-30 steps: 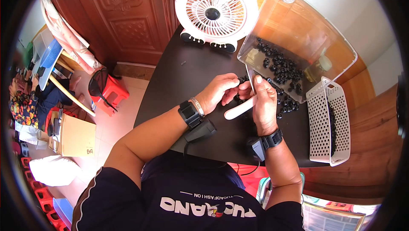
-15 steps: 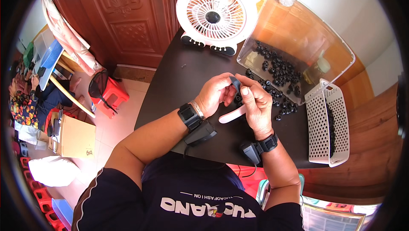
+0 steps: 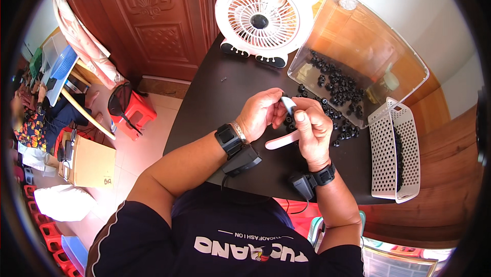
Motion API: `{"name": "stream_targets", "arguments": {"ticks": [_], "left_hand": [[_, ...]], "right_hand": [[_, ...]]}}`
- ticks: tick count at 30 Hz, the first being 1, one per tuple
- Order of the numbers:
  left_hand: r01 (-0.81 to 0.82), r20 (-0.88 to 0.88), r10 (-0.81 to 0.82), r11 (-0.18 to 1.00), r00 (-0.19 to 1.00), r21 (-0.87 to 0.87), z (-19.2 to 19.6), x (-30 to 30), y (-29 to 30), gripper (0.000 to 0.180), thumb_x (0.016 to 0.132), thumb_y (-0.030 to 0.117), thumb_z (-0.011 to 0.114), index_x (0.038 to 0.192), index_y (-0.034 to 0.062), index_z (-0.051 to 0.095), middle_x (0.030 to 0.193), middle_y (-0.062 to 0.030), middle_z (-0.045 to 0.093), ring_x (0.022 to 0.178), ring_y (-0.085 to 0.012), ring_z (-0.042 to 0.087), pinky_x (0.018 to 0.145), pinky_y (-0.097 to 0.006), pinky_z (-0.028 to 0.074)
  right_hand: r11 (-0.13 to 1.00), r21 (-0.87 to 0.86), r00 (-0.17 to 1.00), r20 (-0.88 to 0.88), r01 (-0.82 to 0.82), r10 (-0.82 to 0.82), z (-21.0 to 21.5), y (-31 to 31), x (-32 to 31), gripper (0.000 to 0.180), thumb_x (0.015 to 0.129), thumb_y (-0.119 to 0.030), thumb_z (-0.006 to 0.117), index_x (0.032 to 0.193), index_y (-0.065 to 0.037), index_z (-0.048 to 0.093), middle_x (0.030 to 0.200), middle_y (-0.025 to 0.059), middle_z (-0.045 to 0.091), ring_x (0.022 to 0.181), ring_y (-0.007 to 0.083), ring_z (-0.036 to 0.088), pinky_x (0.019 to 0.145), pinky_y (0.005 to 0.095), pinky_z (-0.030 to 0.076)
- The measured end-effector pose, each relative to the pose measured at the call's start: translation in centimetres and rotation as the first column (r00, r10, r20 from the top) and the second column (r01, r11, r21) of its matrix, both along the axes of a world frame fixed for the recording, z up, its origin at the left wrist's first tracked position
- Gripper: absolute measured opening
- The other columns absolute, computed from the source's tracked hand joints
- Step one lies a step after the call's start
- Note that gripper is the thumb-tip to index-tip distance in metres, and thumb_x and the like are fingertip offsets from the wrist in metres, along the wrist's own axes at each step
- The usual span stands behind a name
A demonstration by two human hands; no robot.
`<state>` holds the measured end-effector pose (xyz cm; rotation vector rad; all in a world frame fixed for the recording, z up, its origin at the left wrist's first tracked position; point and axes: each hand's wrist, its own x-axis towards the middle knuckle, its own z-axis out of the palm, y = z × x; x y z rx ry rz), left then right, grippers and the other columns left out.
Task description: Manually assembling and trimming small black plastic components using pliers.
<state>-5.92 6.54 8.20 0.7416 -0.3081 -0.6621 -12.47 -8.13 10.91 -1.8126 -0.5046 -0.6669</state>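
Observation:
My right hand (image 3: 314,133) is closed around a small knife with a pale pink handle (image 3: 282,140), whose end sticks out below the palm. Its short dark blade (image 3: 288,104) catches the light between my two hands. Thumb and fingers of my left hand (image 3: 257,115) are pinched together right beside the blade. Whatever they hold is hidden by the fingers. Just beyond and to the right of my hands, many small round black parts (image 3: 349,133) spill over the dark table (image 3: 204,108).
A clear plastic bin (image 3: 376,19) lies tipped on its side, with more black parts at its mouth. To its right stands a white perforated basket (image 3: 383,159) holding black pieces. A white fan (image 3: 260,21) stands at the back. A red stool (image 3: 134,116) and another person (image 3: 33,123) are at the left.
The blade has turned and now shines bright where it looked dark before. My hands stay close together, and the whole view has shifted slightly.

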Motion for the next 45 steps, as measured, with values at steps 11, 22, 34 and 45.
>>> {"name": "stream_targets", "arguments": {"ticks": [11,22,34,45], "left_hand": [[0.199,0.114,-0.195,0.980,0.974,-0.025,0.2,-0.5,-0.2,0.028,0.094,0.029,0.045,0.092,0.0022,0.051,0.071,-0.0052,0.047,0.059,-0.0152,0.048,0.053,-0.025,0.040],[0.234,0.127,-0.230,0.972,0.965,-0.021,-0.2,-0.6,-0.4,0.029,0.095,0.025,0.044,0.104,-0.0019,0.052,0.082,-0.0060,0.050,0.065,-0.0109,0.047,0.055,-0.024,0.043],[0.168,0.114,-0.159,0.983,0.981,-0.074,0.2,-1.6,-1.0,0.027,0.095,0.025,0.045,0.101,-0.0005,0.052,0.081,-0.0046,0.049,0.068,-0.0120,0.048,0.057,-0.026,0.044],[0.175,0.079,-0.170,0.983,0.982,-0.056,-0.2,-1.5,-1.1,0.025,0.095,0.029,0.044,0.088,0.0056,0.049,0.073,-0.0034,0.047,0.061,-0.0163,0.050,0.057,-0.028,0.042]], "right_hand": [[0.726,0.683,0.794,-0.397,-0.079,0.460,-0.5,-0.6,0.8,0.040,0.096,-0.031,0.050,0.114,0.003,0.059,0.084,0.0068,0.065,0.074,0.0149,0.061,0.071,0.0298,0.052],[0.701,0.709,0.721,-0.446,-0.076,0.530,-0.6,-0.6,0.5,0.035,0.095,-0.034,0.050,0.092,0.000,0.061,0.068,0.0079,0.060,0.054,0.0215,0.061,0.052,0.0327,0.055],[0.720,0.686,0.731,-0.438,-0.106,0.524,-0.9,-0.4,0.6,0.042,0.092,-0.037,0.055,0.110,0.001,0.061,0.070,0.0029,0.059,0.053,0.0133,0.059,0.051,0.0272,0.054],[0.666,0.737,0.743,-0.380,-0.116,0.550,-0.5,-0.6,0.5,0.045,0.097,-0.034,0.046,0.119,0.004,0.055,0.074,0.0039,0.059,0.051,0.0144,0.058,0.049,0.0265,0.053]]}}
